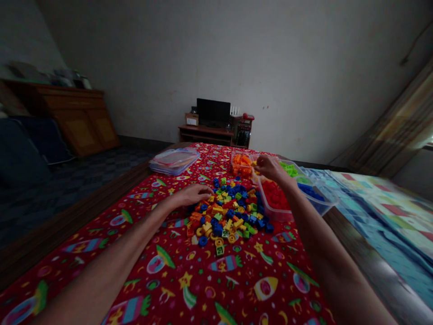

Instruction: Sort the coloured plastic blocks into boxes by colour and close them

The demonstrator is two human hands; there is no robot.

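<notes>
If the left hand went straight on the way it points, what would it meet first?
Most likely the heap of mixed bricks: the left hand is at its left edge, though depth leaves contact unclear.

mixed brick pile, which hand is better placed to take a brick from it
Probably the left hand: it is at the left edge of the brick pile, while the right hand is farther off, over the translucent boxes.

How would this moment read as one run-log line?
left hand: at mixed brick pile | right hand: over plastic boxes | holding: unclear | stacked lids: beyond pile, left
</notes>
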